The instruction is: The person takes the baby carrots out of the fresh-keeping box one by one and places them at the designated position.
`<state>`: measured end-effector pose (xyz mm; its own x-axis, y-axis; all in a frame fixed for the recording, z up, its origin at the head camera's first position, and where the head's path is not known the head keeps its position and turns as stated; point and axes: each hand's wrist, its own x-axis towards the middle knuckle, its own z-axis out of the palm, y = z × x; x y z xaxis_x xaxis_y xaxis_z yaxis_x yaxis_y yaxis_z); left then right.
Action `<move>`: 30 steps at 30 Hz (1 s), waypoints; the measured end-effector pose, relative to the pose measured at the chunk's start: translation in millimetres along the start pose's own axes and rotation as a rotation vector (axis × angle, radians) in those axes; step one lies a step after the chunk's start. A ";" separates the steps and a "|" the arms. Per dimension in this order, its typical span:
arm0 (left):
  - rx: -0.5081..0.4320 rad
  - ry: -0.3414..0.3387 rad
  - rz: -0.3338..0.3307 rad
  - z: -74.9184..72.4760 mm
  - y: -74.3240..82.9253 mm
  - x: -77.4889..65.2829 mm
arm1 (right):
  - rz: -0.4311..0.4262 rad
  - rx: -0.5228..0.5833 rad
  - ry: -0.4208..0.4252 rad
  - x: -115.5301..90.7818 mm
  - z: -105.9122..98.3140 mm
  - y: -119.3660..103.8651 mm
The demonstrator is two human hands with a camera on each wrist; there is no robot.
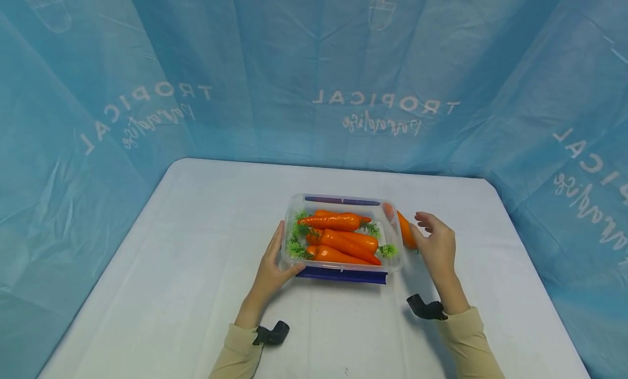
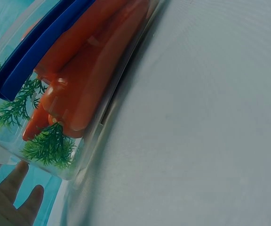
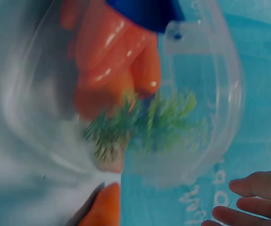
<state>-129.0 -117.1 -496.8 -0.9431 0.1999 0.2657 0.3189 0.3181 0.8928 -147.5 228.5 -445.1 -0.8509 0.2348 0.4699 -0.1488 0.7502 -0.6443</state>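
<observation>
A clear plastic food container (image 1: pixel 392 263) with blue clip flaps stands on the table, holding several orange carrots (image 1: pixel 338 222) with green feathery tops. My left hand (image 1: pixel 269 272) rests against its left side, thumb at the front left rim corner. The left wrist view shows this hand's fingers (image 2: pixel 14 181) spread beside the container wall. Another carrot (image 1: pixel 406 230) lies outside, close to the container's right wall and partly seen through it. Beside that carrot is my right hand (image 1: pixel 438 248), its fingers loosely bent, with nothing held between them in the right wrist view.
A white cloth (image 1: pixel 206 221) covers the table. Blue printed curtains (image 1: pixel 294 57) hang behind it and along both sides. One blue flap (image 1: pixel 343 275) hangs off the container's front; another blue flap (image 1: pixel 342 200) is at its back edge.
</observation>
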 end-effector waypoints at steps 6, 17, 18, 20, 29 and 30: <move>0.002 0.006 0.009 -0.2 2.0 -0.1 | -0.065 0.038 -0.047 -0.8 8.7 -15.6; 0.006 0.006 0.011 0.9 0.1 -0.3 | -0.187 0.137 -0.120 -3.6 36.3 -35.5; 0.010 0.005 0.014 0.8 0.0 -0.2 | -0.196 0.136 -0.132 -4.0 38.8 -36.5; 0.016 0.006 0.012 1.6 -5.4 0.1 | -0.216 0.137 -0.156 -4.4 44.0 -38.5; 0.008 0.033 0.025 9.4 -40.0 2.9 | -0.180 0.126 -0.339 -5.7 61.8 -44.7; 0.007 0.031 0.029 10.1 -40.7 3.0 | -0.174 0.115 -0.356 -6.3 62.3 -44.6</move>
<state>-143.8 -120.1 -536.0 -0.9359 0.1807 0.3025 0.3467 0.3191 0.8820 -166.9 155.1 -456.9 -0.9262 -0.1330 0.3528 -0.3441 0.6808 -0.6466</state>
